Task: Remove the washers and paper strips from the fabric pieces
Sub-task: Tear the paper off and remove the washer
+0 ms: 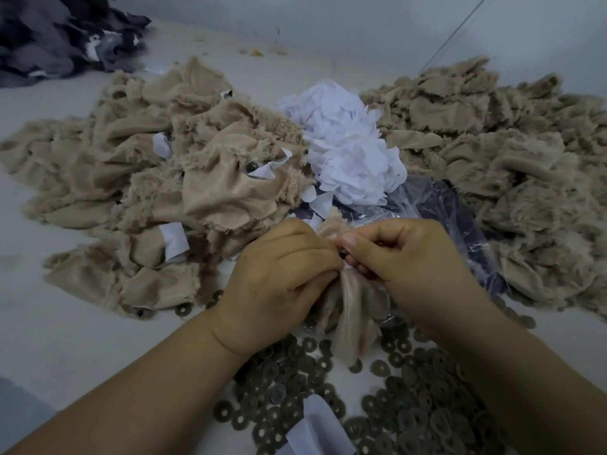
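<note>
Fuzzy tan fabric heaps (138,178) flanked a mound of white paper strips (348,149) on the pale table (49,339), with dark fabric (59,37) far left and a clear plastic bag (460,224) right. Dull round washers (410,405) lay scattered nearest me. My left hand (279,277) and right hand (414,257) both pinched one tan fabric piece (354,310), hanging lengthwise toward me, a small dark part between my fingertips.

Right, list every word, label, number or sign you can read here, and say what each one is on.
None: no readable text shows anywhere in this view.
The white paper strips look blank.
The washers show no legible stamp.
The clear plastic bag shows no print.
The fabric piece held by the left hand and right hand carries no label.
</note>
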`<state>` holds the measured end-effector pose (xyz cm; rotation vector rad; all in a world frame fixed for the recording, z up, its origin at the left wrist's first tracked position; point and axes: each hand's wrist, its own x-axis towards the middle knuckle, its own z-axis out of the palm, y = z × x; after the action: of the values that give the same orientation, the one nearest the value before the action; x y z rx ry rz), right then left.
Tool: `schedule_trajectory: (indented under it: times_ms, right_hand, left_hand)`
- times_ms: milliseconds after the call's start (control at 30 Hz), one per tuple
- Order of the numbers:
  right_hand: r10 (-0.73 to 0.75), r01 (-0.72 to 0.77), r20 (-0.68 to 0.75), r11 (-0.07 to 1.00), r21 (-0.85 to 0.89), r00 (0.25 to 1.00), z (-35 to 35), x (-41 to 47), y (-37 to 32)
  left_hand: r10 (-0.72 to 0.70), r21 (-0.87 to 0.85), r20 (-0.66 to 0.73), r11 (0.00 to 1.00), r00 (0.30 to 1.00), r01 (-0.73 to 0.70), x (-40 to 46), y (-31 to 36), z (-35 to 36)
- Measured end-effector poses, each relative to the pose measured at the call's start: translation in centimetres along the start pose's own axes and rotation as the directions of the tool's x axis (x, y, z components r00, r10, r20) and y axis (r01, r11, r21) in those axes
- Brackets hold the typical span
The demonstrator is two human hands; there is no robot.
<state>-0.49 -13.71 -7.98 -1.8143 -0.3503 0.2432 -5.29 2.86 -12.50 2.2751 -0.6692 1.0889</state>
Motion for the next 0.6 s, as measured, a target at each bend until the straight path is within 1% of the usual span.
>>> schedule_trajectory:
  times_ms: [100,200,333,433,500,600]
  right_hand:
    - [-0.010,0.010,0.023,0.999,-0.032,1.000,0.0,0.0,-0.1]
    - [0.034,-0.036,0.064,0.999,0.033,0.997,-0.1,0.0,-0.1]
    - [0.127,-0.148,0.128,0.975,0.167,0.984,0.2,-0.1,0.2]
    - [0.178,-0.207,0.137,0.948,0.242,0.974,0.5,-0.1,0.4]
    - [0.180,-0.212,0.134,0.937,0.278,0.974,0.7,-0.2,0.4]
    - [0.162,-0.194,0.123,0.925,0.326,0.979,1.0,-0.4,0.4]
  left_hand:
    - [-0.028,0.013,-0.018,1.000,0.999,0.028,0.0,0.1,-0.1]
    - [-0.051,0.018,-0.027,0.998,0.998,0.052,0.0,0.3,0.0]
    - [-0.095,0.037,-0.033,0.995,0.995,0.096,0.0,0.5,0.0]
    - [-0.143,0.071,-0.039,0.987,0.989,0.145,-0.1,0.5,0.1]
    - [-0.139,0.099,-0.031,0.985,0.990,0.141,-0.2,0.4,0.3]
    - [-0.090,0.132,-0.054,0.987,0.994,0.096,-0.3,0.3,0.6]
